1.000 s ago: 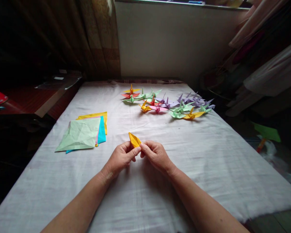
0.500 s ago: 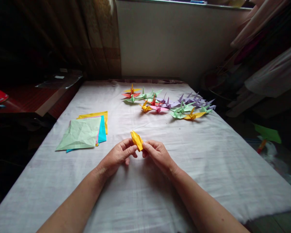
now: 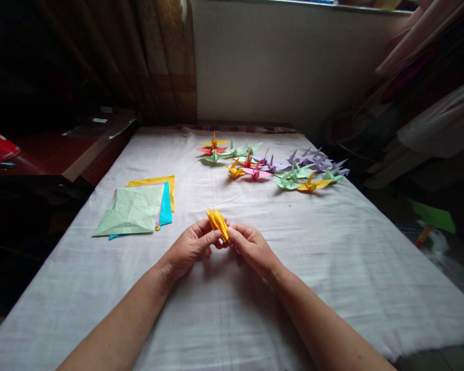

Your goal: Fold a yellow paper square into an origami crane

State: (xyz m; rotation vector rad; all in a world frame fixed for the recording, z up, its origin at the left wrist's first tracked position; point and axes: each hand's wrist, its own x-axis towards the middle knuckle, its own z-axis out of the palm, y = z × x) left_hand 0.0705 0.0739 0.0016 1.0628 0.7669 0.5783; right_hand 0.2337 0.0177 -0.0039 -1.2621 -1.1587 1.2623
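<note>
Between both hands is a small piece of folded yellow origami paper (image 3: 217,222), its layers fanned apart at the upper end. My left hand (image 3: 191,244) pinches it from the left, thumb on the near side. From the right, my right hand (image 3: 252,247) grips its lower edge between thumb and fingers. The fingertips behind the paper are partly hidden. Beyond the hands, several folded paper cranes (image 3: 256,171) in yellow, red, green, pink and purple stand in a group. To the left lies a stack of square paper sheets (image 3: 133,208), light green on top.
A pale cloth (image 3: 325,268) covers the table. At the left stands a dark reddish wooden surface (image 3: 58,154) with a clear plastic sleeve (image 3: 100,126) on it. Hanging clothes (image 3: 441,123) are at the right, and a curtain (image 3: 166,67) hangs at the back.
The folded yellow paper has turned in my fingers and its layers now show spread apart, where before a flatter face showed. The whole view has shifted slightly.
</note>
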